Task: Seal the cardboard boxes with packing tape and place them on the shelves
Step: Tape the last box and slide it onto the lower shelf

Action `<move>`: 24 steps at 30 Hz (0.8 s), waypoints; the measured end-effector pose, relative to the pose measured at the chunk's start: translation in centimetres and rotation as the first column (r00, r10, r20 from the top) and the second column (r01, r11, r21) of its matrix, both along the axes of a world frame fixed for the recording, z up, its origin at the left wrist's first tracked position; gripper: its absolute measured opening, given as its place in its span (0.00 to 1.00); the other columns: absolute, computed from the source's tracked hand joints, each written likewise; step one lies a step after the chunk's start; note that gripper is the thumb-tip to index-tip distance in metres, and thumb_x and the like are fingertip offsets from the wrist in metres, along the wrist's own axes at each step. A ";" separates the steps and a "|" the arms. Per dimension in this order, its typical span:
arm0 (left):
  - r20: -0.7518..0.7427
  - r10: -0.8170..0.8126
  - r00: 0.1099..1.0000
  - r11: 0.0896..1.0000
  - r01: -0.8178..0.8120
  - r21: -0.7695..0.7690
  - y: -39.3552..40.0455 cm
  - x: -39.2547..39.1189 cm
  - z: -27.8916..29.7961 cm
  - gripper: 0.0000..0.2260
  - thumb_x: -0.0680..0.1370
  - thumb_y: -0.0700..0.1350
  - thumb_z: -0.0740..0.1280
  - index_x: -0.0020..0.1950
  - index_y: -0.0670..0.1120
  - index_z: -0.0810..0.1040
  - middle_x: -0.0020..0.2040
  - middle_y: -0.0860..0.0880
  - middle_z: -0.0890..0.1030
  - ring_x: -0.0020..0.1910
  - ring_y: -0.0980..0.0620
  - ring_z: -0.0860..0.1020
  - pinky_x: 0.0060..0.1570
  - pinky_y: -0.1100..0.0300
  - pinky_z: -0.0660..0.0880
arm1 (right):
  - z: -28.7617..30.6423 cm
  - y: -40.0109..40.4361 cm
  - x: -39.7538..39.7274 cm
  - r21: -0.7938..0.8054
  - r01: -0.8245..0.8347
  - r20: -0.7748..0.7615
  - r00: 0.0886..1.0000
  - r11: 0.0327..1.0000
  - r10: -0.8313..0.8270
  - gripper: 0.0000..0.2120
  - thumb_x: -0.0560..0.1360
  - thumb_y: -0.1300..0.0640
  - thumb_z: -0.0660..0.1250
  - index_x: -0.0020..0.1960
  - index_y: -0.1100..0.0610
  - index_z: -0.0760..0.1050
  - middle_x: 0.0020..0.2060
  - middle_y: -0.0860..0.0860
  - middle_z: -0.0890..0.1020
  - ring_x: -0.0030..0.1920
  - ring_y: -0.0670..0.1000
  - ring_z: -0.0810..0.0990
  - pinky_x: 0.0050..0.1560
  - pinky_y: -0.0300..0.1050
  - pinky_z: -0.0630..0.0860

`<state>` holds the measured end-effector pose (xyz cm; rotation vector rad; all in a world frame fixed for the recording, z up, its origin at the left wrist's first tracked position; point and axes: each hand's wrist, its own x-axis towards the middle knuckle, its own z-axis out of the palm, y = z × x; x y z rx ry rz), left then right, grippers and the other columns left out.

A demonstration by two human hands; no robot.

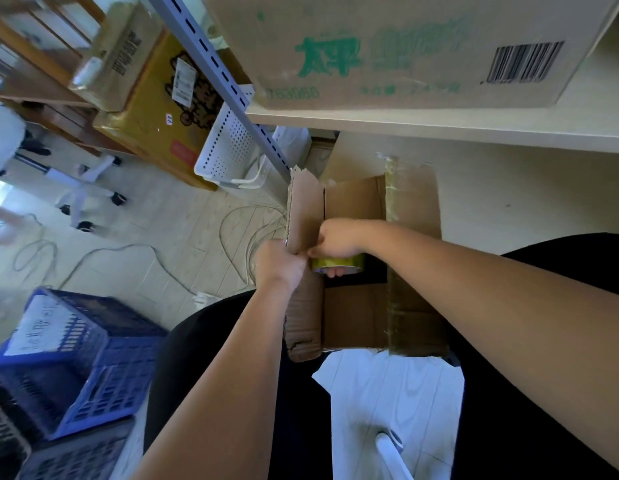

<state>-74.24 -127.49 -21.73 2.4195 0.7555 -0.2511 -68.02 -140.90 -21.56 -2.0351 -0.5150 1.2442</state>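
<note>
A small brown cardboard box (356, 317) rests on my lap with its flaps open and old tape strips on the right flap. My right hand (339, 240) grips a roll of yellowish packing tape (339, 265) over the box's opening. My left hand (278, 263) is curled at the edge of the upright left flap (303, 209), fingers meeting the right hand's; whether it pinches the tape's end or the flap I cannot tell. A larger cardboard box with green print and a barcode (405, 50) stands on the pale shelf (439, 124) above.
A grey slotted shelf post (218, 71) runs down at the left. Beside it are a white perforated basket (228, 147), a yellow carton (159, 109) and a chair base (83, 188). Cables (135, 251) lie on the floor. A blue crate (76, 362) sits at lower left.
</note>
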 end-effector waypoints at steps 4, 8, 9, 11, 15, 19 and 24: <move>0.044 0.088 0.995 0.996 -0.089 0.003 0.2 -0.1 -0.9 0.19 0.72 0.48 0.76 0.29 0.48 0.70 0.27 0.50 0.72 0.30 0.46 0.73 0.32 0.58 0.67 | -0.3 1.4 -0.3 -0.036 0.058 0.124 0.991 0.998 -0.053 0.21 0.83 0.51 0.60 0.38 0.62 0.78 0.31 0.55 0.79 0.28 0.52 0.75 0.25 0.41 0.71; 0.025 0.117 0.993 0.987 -0.114 -0.116 0.2 -0.7 -0.9 0.12 0.72 0.49 0.77 0.37 0.42 0.81 0.32 0.44 0.80 0.33 0.45 0.78 0.35 0.53 0.74 | -0.2 1.2 0.2 -0.112 -0.040 0.202 0.977 0.993 0.062 0.21 0.83 0.47 0.58 0.43 0.62 0.77 0.33 0.55 0.77 0.36 0.55 0.76 0.28 0.42 0.68; 0.014 0.119 0.993 0.984 -0.116 -0.139 0.1 -0.7 -0.8 0.11 0.72 0.49 0.77 0.40 0.42 0.83 0.36 0.42 0.83 0.36 0.44 0.80 0.36 0.52 0.75 | -0.2 0.8 0.4 -0.143 -0.070 0.223 0.970 0.987 0.101 0.22 0.83 0.44 0.58 0.46 0.62 0.78 0.35 0.54 0.78 0.40 0.56 0.77 0.32 0.42 0.69; -0.013 0.135 0.991 0.976 -0.136 -0.169 0.0 -0.6 -0.6 0.09 0.71 0.48 0.78 0.42 0.43 0.84 0.37 0.42 0.83 0.37 0.45 0.80 0.37 0.52 0.75 | -0.4 -0.3 0.8 -0.163 -0.125 0.130 0.981 0.979 0.147 0.26 0.81 0.39 0.58 0.53 0.61 0.80 0.44 0.54 0.82 0.47 0.55 0.80 0.44 0.44 0.75; -0.068 0.179 0.982 0.972 -0.187 -0.142 0.0 -0.4 -0.3 0.07 0.70 0.44 0.76 0.42 0.42 0.81 0.35 0.45 0.80 0.36 0.45 0.79 0.36 0.54 0.75 | -0.3 -2.0 0.9 0.006 -0.077 -0.274 0.959 0.997 0.075 0.22 0.80 0.43 0.64 0.53 0.64 0.80 0.43 0.56 0.86 0.41 0.52 0.84 0.55 0.47 0.80; -0.098 0.234 0.967 0.962 -0.245 -0.125 0.0 0.0 -0.2 0.08 0.70 0.41 0.77 0.37 0.45 0.77 0.40 0.43 0.83 0.42 0.43 0.82 0.42 0.53 0.80 | -0.8 -2.0 0.4 -0.187 -0.138 0.047 0.988 0.973 0.150 0.23 0.79 0.41 0.64 0.52 0.62 0.82 0.41 0.54 0.87 0.42 0.53 0.85 0.50 0.43 0.77; -0.158 0.279 0.947 0.908 -0.314 -0.278 0.3 0.4 -0.3 0.13 0.73 0.42 0.76 0.38 0.48 0.72 0.37 0.51 0.75 0.36 0.53 0.74 0.46 0.57 0.74 | -2.5 -0.8 -0.7 -0.374 -0.096 0.225 0.955 0.922 0.191 0.25 0.79 0.37 0.59 0.39 0.56 0.79 0.33 0.48 0.83 0.38 0.51 0.81 0.49 0.47 0.77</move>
